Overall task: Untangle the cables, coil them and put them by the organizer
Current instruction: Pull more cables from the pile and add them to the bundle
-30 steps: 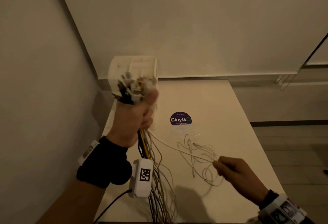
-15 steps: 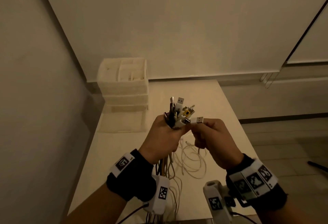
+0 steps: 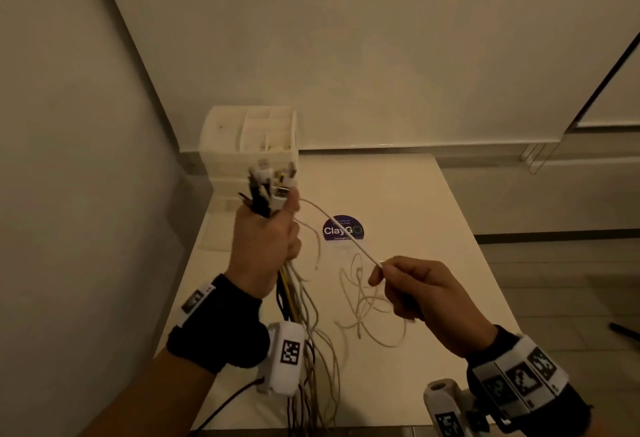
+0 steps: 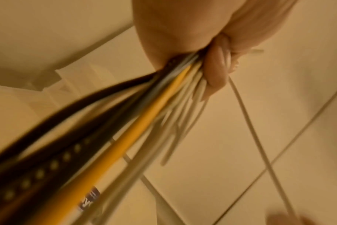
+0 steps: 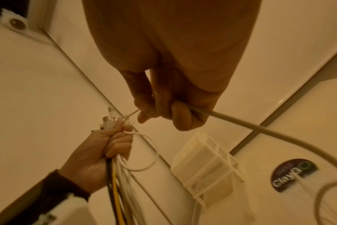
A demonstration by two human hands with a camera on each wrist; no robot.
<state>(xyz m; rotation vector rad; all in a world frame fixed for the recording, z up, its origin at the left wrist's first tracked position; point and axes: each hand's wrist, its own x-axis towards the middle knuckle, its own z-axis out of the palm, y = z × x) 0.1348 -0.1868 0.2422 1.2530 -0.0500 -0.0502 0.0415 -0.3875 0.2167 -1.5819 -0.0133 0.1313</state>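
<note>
organizer (image 3: pixel 249 145) at table's (image 3: pixel 433 228) far-left corner, loose cable (image 3: pixel 367 308) mid-table

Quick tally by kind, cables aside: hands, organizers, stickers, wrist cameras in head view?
Hands: 2 (left hand grips cable bundle, right hand pinches white cable)
Organizer: 1
Sticker: 1
Wrist cameras: 2
Total: 6

Plain indoor room: bare walls (image 3: pixel 381 38), white table (image 3: pixel 433 263), tiled floor (image 3: pixel 571 280).
</note>
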